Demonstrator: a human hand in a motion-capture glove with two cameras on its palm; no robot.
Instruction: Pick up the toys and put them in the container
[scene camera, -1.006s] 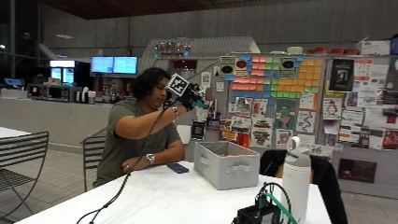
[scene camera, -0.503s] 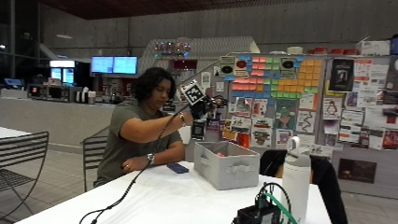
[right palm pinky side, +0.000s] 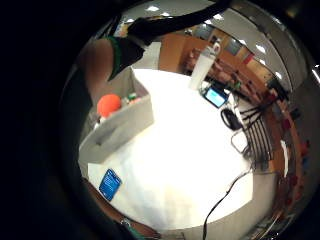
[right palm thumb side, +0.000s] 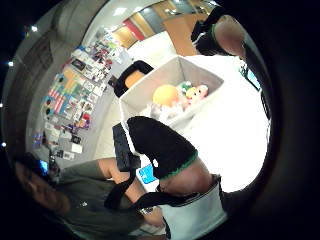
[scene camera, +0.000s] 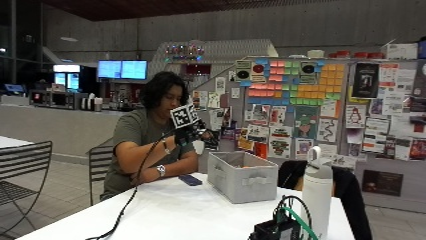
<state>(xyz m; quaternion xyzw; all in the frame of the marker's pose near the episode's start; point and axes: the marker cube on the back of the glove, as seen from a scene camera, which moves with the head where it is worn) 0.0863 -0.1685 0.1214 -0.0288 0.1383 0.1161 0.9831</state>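
A grey fabric container (scene camera: 243, 177) stands on the white table (scene camera: 186, 215) in front of a seated person. My gloved right hand (scene camera: 190, 134) hangs in the air to the left of the container, near the person's chest, above the table. Nothing sits in it, and its fingers (right palm thumb side: 160, 145) look extended. In the palm views the container (right palm thumb side: 137, 102) holds an orange ball (right palm thumb side: 166, 95) and small colourful toys (right palm thumb side: 192, 92). The ball (right palm pinky side: 108, 104) also shows above the container's wall (right palm pinky side: 120, 127). I see no toys on the table.
A blue phone (scene camera: 190, 180) lies on the table left of the container, near the bare left forearm (scene camera: 170, 170). A white bottle (scene camera: 317, 187) and a black device with cables (scene camera: 279, 227) stand at the front right. A cable (right palm pinky side: 225, 200) runs over the tabletop.
The gloved hand has come down and back from over the container toward the person's chest.
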